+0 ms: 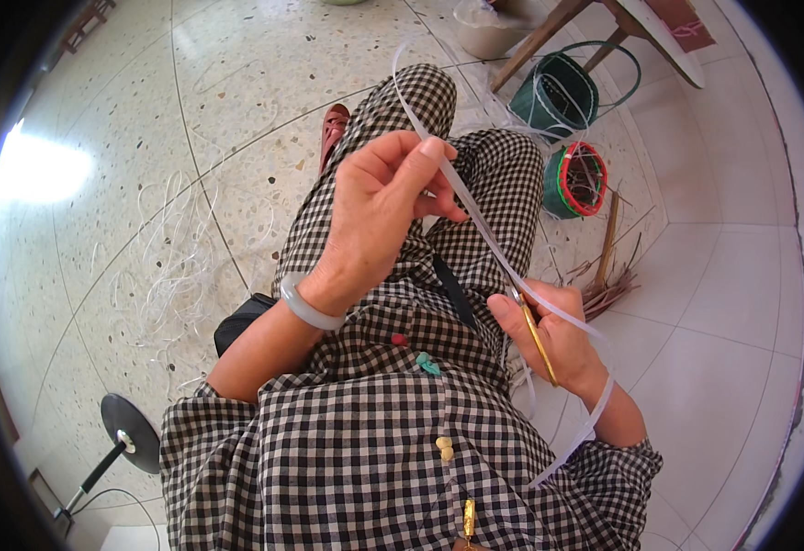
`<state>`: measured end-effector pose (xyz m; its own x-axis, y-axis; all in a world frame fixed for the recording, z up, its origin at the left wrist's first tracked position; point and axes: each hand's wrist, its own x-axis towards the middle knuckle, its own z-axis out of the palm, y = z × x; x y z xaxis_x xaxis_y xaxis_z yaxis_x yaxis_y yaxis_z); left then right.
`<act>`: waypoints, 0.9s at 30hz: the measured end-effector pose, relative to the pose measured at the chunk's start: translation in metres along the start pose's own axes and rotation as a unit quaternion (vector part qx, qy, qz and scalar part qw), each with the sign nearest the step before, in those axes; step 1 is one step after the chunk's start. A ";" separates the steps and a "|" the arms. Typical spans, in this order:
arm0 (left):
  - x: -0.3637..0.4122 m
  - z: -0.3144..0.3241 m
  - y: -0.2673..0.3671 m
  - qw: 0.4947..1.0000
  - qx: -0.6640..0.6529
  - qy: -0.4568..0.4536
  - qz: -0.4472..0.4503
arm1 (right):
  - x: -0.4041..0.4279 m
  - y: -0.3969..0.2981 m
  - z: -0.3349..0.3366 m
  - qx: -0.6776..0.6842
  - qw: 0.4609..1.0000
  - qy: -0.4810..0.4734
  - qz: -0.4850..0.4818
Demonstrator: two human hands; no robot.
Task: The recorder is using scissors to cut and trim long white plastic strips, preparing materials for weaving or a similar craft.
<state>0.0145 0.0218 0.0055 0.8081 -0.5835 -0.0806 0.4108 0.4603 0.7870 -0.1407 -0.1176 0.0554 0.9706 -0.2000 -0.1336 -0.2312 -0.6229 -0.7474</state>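
A long, translucent white plastic strip (pixel 474 206) runs from above my knees down across my lap. My left hand (pixel 381 200), with a pale bangle on its wrist, pinches the strip between thumb and fingers near its upper part. In my right hand (pixel 563 337) is a pair of gold-handled scissors (pixel 538 339). Their blades point up and lie along the strip; much of them is hidden by it, so whether they are parted is unclear. The strip's lower end passes over my right hand and curls back by my right forearm.
White plastic shavings (pixel 167 268) lie in a loose heap on the floor at left. Right of my knees stand a green woven basket (pixel 550 93) and a smaller red-rimmed basket (pixel 559 182). Brown sticks (pixel 608 275) lie near the wall. A black disc-based stand (pixel 130 434) is at lower left.
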 end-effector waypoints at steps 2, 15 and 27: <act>0.000 -0.002 0.001 1.000 0.004 0.004 0.003 | 0.000 -0.001 -0.001 -0.007 1.000 -0.010 0.005; -0.011 0.007 -0.002 0.999 -0.004 -0.025 -0.032 | 0.004 -0.008 -0.003 0.020 0.998 -0.030 0.045; 0.003 -0.004 0.005 1.000 -0.003 -0.005 -0.014 | 0.003 -0.006 -0.004 0.000 1.000 -0.023 0.019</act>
<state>0.0208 0.0249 0.0068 0.7920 -0.6027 -0.0970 0.4357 0.4468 0.7814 -0.1365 -0.1173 0.0616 0.9633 -0.1882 -0.1914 -0.2676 -0.6162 -0.7408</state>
